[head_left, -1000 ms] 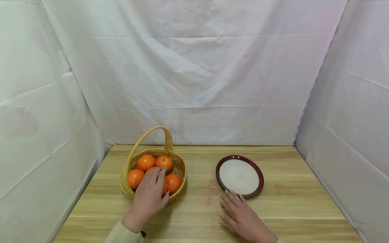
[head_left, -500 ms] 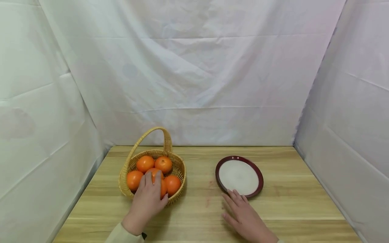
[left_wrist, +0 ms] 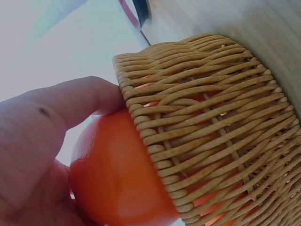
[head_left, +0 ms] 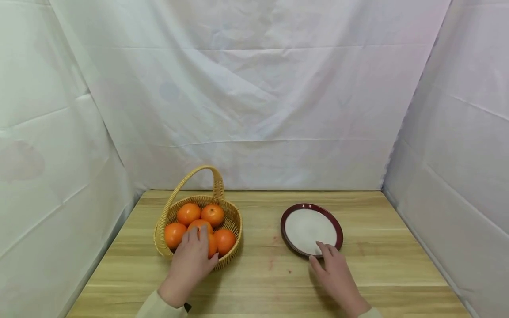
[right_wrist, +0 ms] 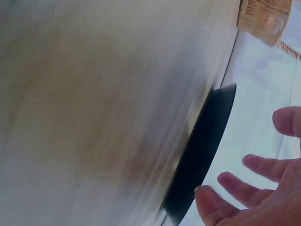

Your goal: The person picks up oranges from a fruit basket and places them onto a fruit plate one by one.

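A wicker basket (head_left: 228, 263) with a tall arched handle stands at the left of the table and holds several oranges (head_left: 189, 214). My left hand (head_left: 188, 263) reaches over its near rim and grips the front orange (left_wrist: 122, 169), thumb on one side and fingers curled round the other. In the left wrist view that orange bulges out above the woven rim. To the right lies a round plate (head_left: 310, 229) with a white middle and a dark red rim. My right hand (head_left: 336, 271) hovers at the plate's near edge, fingers spread and loosely bent, with nothing in it.
The wood-grained table (head_left: 262, 282) runs back to a white cloth wall (head_left: 254, 110). More white cloth hangs at the left and right sides. Bare wood separates the basket from the plate.
My right hand has shifted right along the plate's near edge and turned more upright. The left hand's fingers have closed in round the front orange; basket and plate stay put.
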`<state>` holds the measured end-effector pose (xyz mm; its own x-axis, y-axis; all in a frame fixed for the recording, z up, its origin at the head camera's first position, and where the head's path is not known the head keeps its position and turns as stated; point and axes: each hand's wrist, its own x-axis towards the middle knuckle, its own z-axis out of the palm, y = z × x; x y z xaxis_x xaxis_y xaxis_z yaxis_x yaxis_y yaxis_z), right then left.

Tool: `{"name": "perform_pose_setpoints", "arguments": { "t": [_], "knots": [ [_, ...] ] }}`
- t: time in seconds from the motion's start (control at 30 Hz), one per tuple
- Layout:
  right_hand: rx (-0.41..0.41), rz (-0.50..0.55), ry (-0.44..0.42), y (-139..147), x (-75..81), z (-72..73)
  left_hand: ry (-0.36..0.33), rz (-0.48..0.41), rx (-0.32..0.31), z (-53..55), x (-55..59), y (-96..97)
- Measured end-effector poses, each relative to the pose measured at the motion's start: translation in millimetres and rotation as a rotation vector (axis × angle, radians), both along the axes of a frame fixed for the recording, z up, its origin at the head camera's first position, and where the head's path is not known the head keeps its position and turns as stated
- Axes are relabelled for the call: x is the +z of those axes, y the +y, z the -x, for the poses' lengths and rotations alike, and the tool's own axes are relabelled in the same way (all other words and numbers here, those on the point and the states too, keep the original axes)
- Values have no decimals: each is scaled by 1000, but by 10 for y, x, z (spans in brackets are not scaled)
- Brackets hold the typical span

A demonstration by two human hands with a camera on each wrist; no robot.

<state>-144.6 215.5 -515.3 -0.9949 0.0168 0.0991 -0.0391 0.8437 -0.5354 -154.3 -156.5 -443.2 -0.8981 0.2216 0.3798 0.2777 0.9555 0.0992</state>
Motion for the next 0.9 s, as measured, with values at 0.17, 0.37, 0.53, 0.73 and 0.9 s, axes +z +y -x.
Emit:
{"name": "perform_pose_setpoints", "arguments": {
  "t": [0.17,0.37,0.53,0.73,0.9],
  "knots": [
    [-81,89,-87,136,-20,47,12,-24,-25,11,11,-8],
    [-158,224,-128,284,-69,179,14,-51,-29,27,16,-15],
    [-252,371,-163,364,-125,259,28,-48,-30,30,13,-11],
    [-374,723,-206,379,-198,297,62,-51,-41,49,9,-11],
    [-408,859,-187,382,-245,303,52,-94,-50,55,19,1]
  ]
}}
